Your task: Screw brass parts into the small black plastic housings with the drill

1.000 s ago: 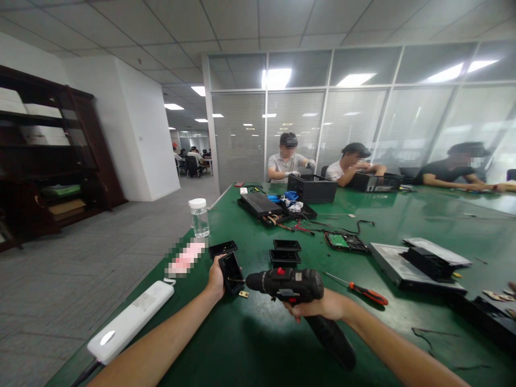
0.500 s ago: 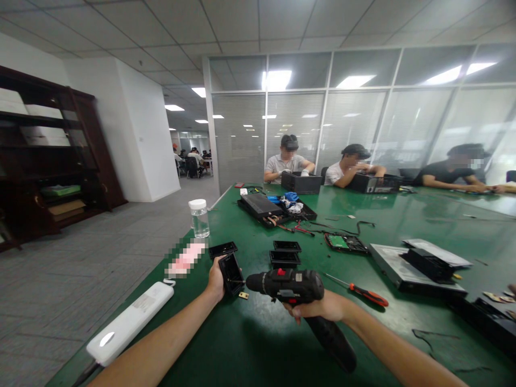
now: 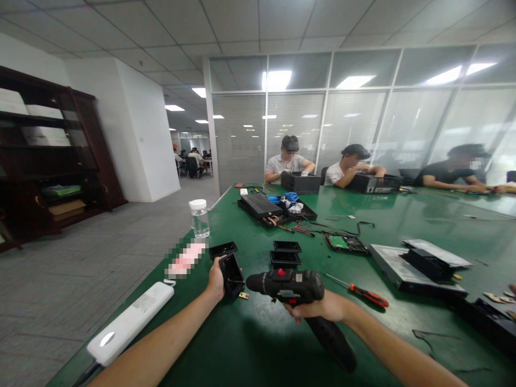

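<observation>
Gripping a small black housing [image 3: 233, 274] upright on the green tabletop [image 3: 250, 344], my left hand [image 3: 216, 279] steadied it; my right hand [image 3: 322, 307] clasped the drill [image 3: 290, 286], its bit touching the housing.

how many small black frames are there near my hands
4: one frame in the left hand, one just behind it, two beyond the drill. Others may be hidden farther off.

Far black box [image 3: 300, 183]: pulled back from nearer the table's middle to right in front of the co-worker in grey [image 3: 288, 163].
Co-worker's hands [image 3: 307, 173]: lowered from above the box onto its top edge.
Drill [image 3: 290, 285]: its bit tip now shows at the small case [image 3: 233, 274].
</observation>
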The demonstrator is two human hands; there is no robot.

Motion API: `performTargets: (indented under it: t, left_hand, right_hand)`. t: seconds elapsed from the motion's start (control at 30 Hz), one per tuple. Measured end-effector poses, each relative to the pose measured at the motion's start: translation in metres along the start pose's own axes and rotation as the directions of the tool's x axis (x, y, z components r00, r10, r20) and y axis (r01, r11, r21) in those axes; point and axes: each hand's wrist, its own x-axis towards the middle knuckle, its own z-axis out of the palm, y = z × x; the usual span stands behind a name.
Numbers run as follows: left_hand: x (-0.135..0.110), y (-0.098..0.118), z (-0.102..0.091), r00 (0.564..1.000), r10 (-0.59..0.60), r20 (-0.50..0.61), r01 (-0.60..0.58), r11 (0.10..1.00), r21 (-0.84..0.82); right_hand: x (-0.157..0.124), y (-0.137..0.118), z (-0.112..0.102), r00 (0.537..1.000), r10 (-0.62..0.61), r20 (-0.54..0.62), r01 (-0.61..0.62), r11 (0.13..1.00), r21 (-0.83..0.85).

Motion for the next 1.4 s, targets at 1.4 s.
performTargets:
  t: [1.4]
  left_hand:
    - [0.0007, 0.0001, 0.0018, 0.999, -0.006, -0.049, 0.003, 0.999, -0.05]
  right_hand:
    - [-0.0001, 0.0046, -0.0016, 0.999, -0.028, 0.021, 0.028, 1.0, 0.002]
